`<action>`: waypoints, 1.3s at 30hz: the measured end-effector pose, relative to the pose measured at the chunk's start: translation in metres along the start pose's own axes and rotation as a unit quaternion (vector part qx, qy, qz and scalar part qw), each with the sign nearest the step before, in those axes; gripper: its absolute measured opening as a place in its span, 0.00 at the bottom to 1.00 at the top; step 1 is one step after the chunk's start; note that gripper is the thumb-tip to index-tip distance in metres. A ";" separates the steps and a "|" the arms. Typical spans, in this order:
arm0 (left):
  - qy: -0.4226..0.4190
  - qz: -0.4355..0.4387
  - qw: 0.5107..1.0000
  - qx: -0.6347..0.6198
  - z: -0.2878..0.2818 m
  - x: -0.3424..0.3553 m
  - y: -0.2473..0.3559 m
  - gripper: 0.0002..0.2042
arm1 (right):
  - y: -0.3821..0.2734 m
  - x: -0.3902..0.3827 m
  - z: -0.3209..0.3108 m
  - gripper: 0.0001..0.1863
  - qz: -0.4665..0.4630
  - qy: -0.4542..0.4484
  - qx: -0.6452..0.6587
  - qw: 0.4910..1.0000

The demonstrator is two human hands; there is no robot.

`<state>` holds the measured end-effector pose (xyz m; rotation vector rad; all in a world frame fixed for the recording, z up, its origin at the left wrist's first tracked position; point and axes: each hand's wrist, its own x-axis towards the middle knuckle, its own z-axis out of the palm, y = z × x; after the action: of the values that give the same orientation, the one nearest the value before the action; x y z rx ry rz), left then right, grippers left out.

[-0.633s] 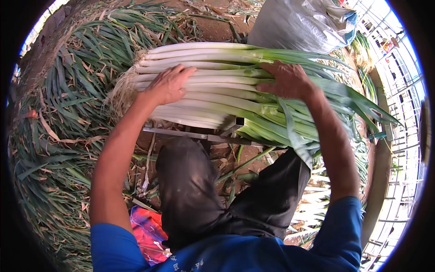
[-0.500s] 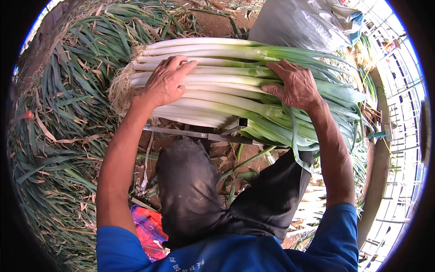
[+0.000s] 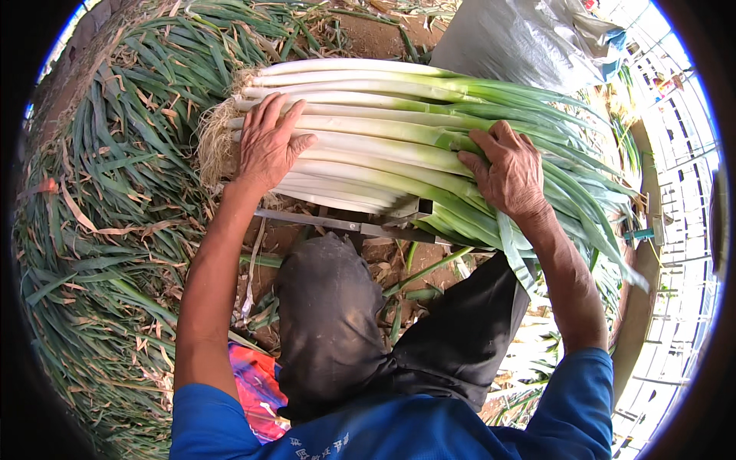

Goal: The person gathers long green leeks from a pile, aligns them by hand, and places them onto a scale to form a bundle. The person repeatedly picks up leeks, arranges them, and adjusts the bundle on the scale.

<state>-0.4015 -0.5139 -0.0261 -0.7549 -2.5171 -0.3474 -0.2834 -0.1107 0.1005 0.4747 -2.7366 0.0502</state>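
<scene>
A broad layer of long green onions lies crosswise in front of me, roots to the left and green leaves to the right. It rests on a metal frame just beyond my knees. My left hand lies on the white stalks near the roots, its fingers stretched out and thumb apart. Farther right, my right hand is on the stalks where white turns to green. Its bent fingers and thumb close around a green onion stalk; its fingertips are partly hidden among the leaves.
Heaped green onions cover the ground at left. A pale plastic sack stands at the back right. Beyond a low ledge at right runs a wire mesh. Bright red fabric lies beside my left leg.
My left hand has slid toward the root ends, and its fingers now point farther away. My right hand has come slightly nearer to me, its fingers more bent. The leaf ends have shifted.
</scene>
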 end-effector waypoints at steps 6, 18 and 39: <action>-0.054 -0.020 0.998 0.014 -0.004 0.006 0.006 0.39 | -0.002 0.002 0.007 0.18 0.019 0.016 0.000 1.000; 0.072 -0.037 0.997 -0.012 0.012 -0.012 0.023 0.31 | -0.005 -0.004 0.009 0.14 0.034 0.036 0.014 0.999; 0.133 -0.041 0.989 -0.048 0.014 -0.013 0.021 0.19 | -0.019 -0.022 0.010 0.30 -0.091 0.025 -0.036 0.995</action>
<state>-0.3854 -0.4973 -0.0427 -0.5986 -2.2948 -0.5631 -0.2609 -0.1223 0.0831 0.6915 -2.6249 -0.0823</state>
